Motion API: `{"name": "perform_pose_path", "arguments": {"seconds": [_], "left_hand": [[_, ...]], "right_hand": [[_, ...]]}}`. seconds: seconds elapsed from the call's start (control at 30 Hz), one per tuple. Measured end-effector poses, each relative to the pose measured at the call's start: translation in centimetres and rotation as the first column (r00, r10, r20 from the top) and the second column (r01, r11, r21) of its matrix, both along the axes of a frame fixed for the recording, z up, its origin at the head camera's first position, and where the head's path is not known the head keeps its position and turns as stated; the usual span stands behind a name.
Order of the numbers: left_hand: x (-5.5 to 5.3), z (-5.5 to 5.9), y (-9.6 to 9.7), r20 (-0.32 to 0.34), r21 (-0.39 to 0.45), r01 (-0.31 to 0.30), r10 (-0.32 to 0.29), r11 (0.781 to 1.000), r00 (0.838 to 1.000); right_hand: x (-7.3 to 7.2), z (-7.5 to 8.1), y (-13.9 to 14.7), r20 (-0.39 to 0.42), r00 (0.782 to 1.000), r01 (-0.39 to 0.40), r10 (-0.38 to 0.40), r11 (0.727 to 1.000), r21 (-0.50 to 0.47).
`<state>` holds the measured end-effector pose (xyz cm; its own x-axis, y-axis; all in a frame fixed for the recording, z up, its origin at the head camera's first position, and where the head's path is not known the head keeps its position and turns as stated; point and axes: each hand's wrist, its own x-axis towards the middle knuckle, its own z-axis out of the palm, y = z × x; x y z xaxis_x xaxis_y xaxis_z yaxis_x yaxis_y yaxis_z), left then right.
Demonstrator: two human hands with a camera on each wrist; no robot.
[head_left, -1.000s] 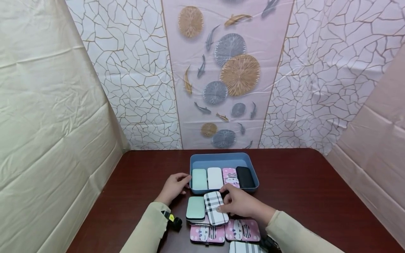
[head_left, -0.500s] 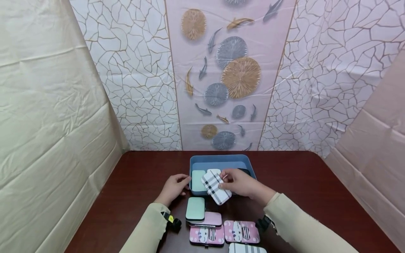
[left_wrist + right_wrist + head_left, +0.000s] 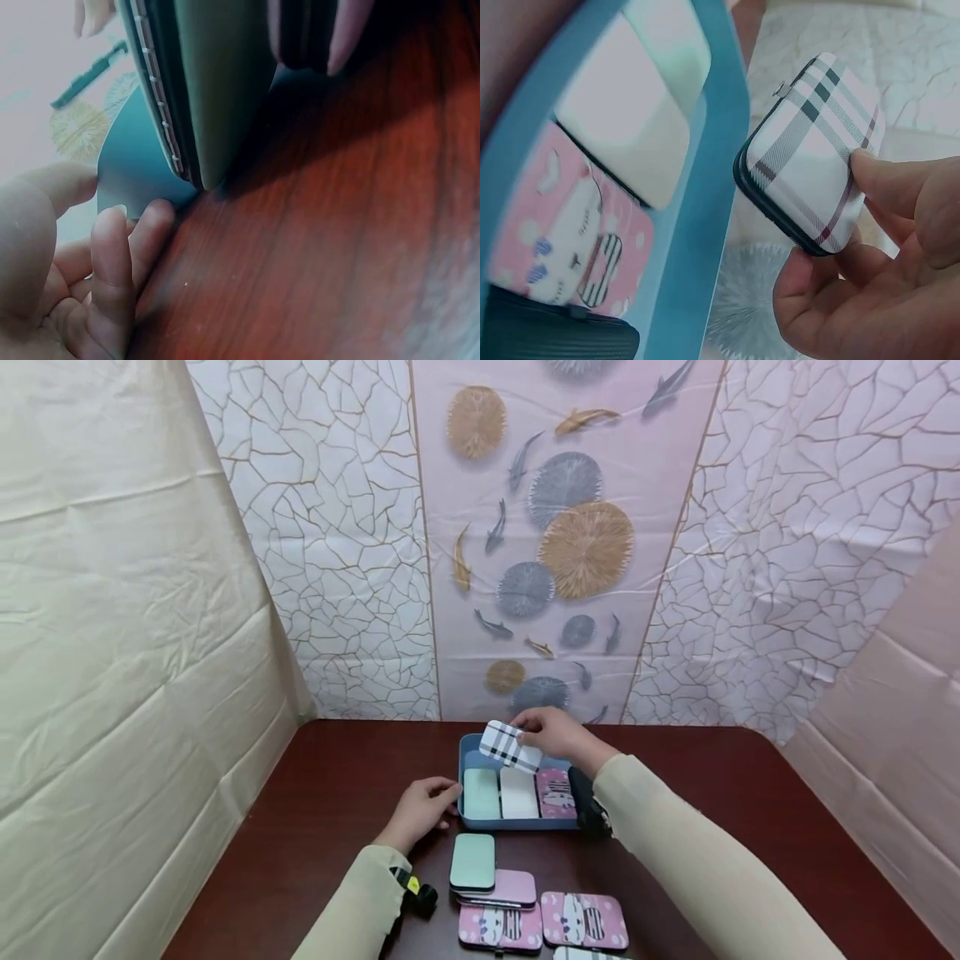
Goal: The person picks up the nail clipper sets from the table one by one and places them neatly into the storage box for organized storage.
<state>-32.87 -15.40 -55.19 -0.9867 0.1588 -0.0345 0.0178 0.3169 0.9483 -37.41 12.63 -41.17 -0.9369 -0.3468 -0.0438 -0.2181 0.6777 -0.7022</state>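
Head view: at the lower centre of the frame we see flat pink rabbit-print cases (image 3: 585,920) and a round-cornered mint case (image 3: 473,862) on the dark wood-grained desk (image 3: 360,760). Farther off, the left grip (image 3: 422,810), fingers loosely bent, touches the left side of the smooth blue tray (image 3: 517,824). Since the earlier frame, the plaid case (image 3: 510,746) has moved from the tray's front edge to above its far half, just below mid-frame. The right grip (image 3: 553,731), narrowed to its thickness, pinches it between thumb and fingers. Behind hangs crackle-patterned cloth (image 3: 352,568).
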Motion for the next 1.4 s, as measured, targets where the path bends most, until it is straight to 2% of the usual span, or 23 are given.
{"name": "perform_pose_path", "arguments": {"seconds": [0.13,0.3,0.53,0.8,1.07,1.3,1.4], "left_hand": [[-0.1,-0.2,-0.1,-0.001,0.007,0.008,-0.008,1.0,1.0],[0.0,-0.4,0.0,-0.006,0.01,0.013,-0.013,1.0,1.0],[0.0,-0.3,0.3,-0.003,0.013,0.001,-0.001,1.0,1.0],[-0.3,-0.1,0.4,0.003,0.009,-0.021,0.021,1.0,1.0],[-0.2,-0.1,0.2,0.013,0.003,-0.025,0.025,1.0,1.0],[-0.3,-0.2,0.1,0.0,0.013,-0.021,0.021,1.0,1.0],[-0.3,-0.2,0.1,0.004,0.011,-0.023,0.023,1.0,1.0]], "right_hand": [[-1.8,-0.3,-0.8,-0.002,1.0,0.011,-0.011,0.999,0.03],[-3.7,-1.2,-1.7,-0.021,0.999,-0.027,0.029,0.993,0.111],[-5.5,-2.1,-2.8,0.013,0.999,-0.036,0.034,0.979,0.202],[-6.2,-2.8,-3.9,-0.006,0.999,-0.033,0.036,0.969,0.245],[-6.7,-2.8,-4.3,0.033,0.998,-0.068,0.062,0.966,0.249],[-6.9,-3.2,-4.5,0.049,0.997,-0.067,0.056,0.963,0.26],[-6.7,-3.5,-4.8,0.024,0.998,-0.059,0.055,0.961,0.27]]}}
